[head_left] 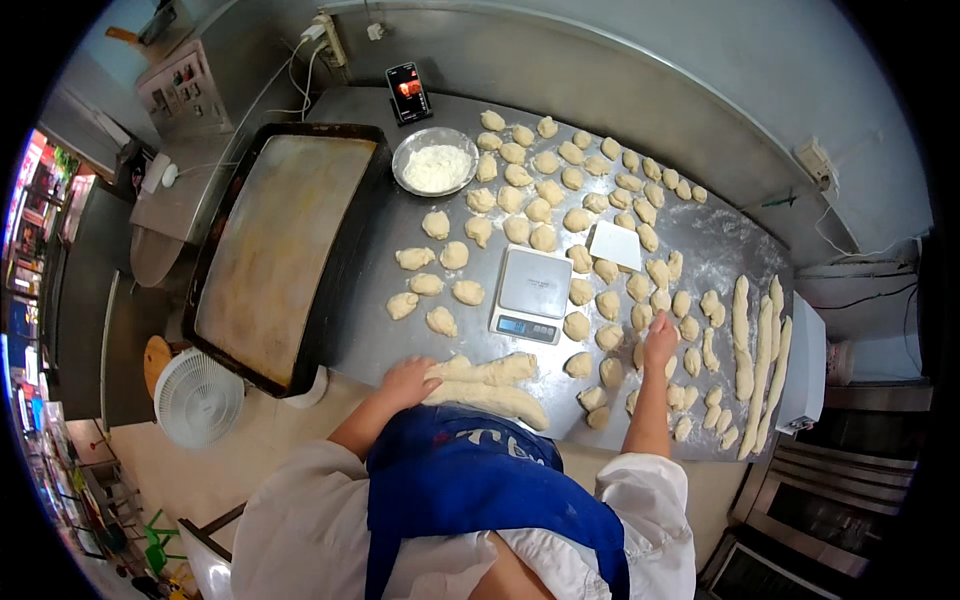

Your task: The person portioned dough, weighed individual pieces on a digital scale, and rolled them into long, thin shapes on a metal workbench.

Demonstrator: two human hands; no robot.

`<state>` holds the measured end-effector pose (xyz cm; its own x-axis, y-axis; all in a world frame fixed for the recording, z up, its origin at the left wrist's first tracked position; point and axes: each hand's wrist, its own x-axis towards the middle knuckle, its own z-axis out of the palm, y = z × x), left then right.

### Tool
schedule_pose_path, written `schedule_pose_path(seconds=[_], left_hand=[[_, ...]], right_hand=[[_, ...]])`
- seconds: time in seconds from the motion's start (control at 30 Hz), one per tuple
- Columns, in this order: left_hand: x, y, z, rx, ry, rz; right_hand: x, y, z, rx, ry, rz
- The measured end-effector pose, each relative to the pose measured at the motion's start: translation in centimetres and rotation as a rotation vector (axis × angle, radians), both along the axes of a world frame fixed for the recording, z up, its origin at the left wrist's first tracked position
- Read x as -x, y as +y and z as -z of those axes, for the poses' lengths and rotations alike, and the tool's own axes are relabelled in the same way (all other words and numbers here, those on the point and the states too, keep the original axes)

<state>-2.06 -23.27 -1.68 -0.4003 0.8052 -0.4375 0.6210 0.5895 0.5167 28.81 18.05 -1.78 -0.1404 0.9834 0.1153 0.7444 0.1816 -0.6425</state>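
Observation:
My left hand is at the near edge of the steel table, its fingers around the left end of a thick dough roll. A second, smoother dough roll lies alongside, close against my blue apron. Out to the right, my right hand reaches over the rows of dough with its fingers drawn together. Its fingertips meet a small piece of dough. Between my hands stands a kitchen scale with a lit display and a bare platform. A white dough scraper lies beyond it, among the pieces.
Several dough pieces cover the table's middle and right. Long dough strips lie at the right end. A bowl of flour and a propped phone stand at the back. A large dark-rimmed baking tray takes up the left side.

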Motion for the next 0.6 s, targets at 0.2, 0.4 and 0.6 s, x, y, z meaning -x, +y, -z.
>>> schedule_pose_path(seconds=[0.2, 0.4, 0.6], left_hand=[[-1.7, 1.8, -1.9, -0.265, 0.018, -0.014], [-3.6, 5.0, -3.3, -0.248, -0.065, 0.058], [-4.2, 5.6, -1.4, -0.372, 0.112, 0.138]], right_hand=[[-1.5, -2.6, 2.5, 0.058, 0.084, -0.002], [-3.2, -4.9, 1.6, 0.144, -0.123, 0.045], [-5.5, -5.9, 4.0, -0.175, 0.099, 0.147]])
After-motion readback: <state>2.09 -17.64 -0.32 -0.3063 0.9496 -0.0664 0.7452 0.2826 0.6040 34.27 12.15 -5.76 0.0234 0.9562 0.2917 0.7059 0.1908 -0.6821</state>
